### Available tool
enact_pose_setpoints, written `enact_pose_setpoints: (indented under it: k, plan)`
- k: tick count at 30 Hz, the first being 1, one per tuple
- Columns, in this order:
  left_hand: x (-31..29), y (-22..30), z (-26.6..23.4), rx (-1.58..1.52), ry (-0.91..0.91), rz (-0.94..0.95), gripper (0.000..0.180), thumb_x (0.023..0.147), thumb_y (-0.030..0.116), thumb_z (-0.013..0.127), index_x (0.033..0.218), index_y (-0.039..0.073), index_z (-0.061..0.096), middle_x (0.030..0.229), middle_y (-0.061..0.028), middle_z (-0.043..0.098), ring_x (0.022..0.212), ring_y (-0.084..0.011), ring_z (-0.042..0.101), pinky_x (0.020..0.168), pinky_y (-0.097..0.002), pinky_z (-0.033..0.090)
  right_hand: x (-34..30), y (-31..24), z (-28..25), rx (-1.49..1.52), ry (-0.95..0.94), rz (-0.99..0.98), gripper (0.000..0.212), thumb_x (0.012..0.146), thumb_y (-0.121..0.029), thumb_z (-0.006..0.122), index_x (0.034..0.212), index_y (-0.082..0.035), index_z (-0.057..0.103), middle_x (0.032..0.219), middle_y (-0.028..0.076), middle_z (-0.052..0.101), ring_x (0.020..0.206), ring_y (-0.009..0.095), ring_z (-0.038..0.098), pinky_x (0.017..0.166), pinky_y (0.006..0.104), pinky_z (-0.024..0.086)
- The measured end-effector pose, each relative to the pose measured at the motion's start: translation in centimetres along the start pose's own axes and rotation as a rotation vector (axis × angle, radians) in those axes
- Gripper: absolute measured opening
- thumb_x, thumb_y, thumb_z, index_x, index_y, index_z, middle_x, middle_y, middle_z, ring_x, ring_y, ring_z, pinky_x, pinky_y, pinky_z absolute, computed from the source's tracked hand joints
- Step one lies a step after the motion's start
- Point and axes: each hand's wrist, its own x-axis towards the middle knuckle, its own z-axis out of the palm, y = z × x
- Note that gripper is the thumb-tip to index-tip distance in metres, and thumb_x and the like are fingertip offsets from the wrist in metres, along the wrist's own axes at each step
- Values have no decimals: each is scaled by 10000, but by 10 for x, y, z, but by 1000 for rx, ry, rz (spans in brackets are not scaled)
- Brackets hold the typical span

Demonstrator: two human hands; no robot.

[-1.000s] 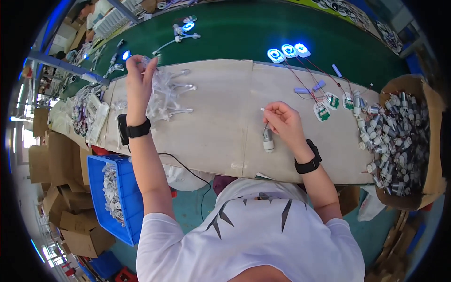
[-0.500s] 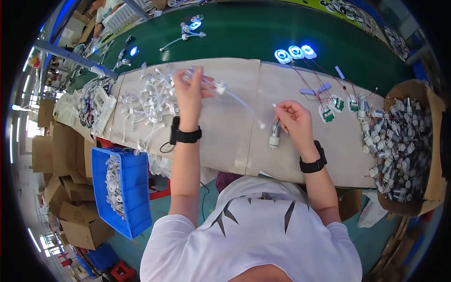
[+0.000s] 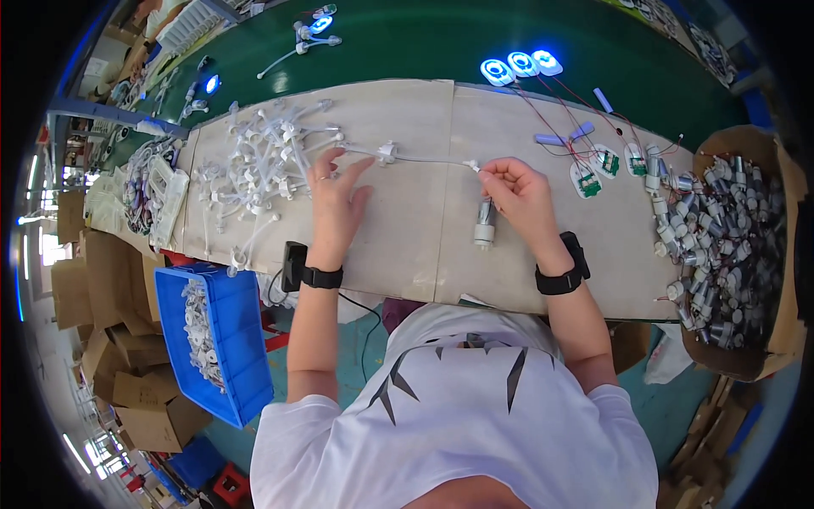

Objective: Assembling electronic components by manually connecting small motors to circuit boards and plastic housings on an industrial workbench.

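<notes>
My right hand (image 3: 515,188) pinches the white end fitting of a thin clear tube (image 3: 432,160). Just below those fingers is a small cylindrical motor (image 3: 484,226) with a silver body and white end; whether the hand also holds it I cannot tell. The tube runs left across the beige work surface to a white plastic connector (image 3: 387,153). At the tube's left end my left hand (image 3: 336,197) has its fingers spread, with nothing visibly gripped. Beside it lies a loose pile of similar clear tubes with white fittings (image 3: 270,161).
An open carton (image 3: 776,339) at right holds many small motors (image 3: 721,246). Wired green circuit boards (image 3: 587,180) lie near lit blue ring lights (image 3: 521,64) on the green surface (image 3: 407,42). A blue crate (image 3: 225,339) with white parts stands at lower left.
My left hand has come down and opened, letting the connector and tube lie on the surface. My right hand has moved slightly left and up, and now pinches the tube's end.
</notes>
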Motion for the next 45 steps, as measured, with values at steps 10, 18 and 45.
enact_pose_setpoints:
  k: [10, 18, 45]
  plan:
    - [30, 6, 3, 122, -130, 372, 338, 661, -6, 664, 970, 80, 558, 970, -80, 556, 918, -296, 514, 768, -402, 438, -6, -14, -25, -58, 38, 88, 128, 859, -76, 592, 960, -2, 570, 736, 9, 605, 565, 31, 516, 476, 174, 402]
    - [40, -8, 16, 190, -186, 361, 327, 712, -76, 575, 1005, 66, 544, 1039, -112, 549, 933, -332, 525, 763, -399, 451, -21, -19, -47, -435, 195, -156, 211, 806, -31, 593, 1016, -51, 588, 909, 43, 609, 676, 84, 556, 517, 223, 428]
    - [-10, 72, 26, -437, -152, 143, 205, 809, -30, 578, 992, 41, 634, 849, -124, 570, 765, -268, 571, 636, -334, 469, -7, -6, -1, -507, -132, -459, 345, 715, -46, 722, 1042, -30, 610, 886, 73, 573, 770, 186, 562, 659, 277, 453]
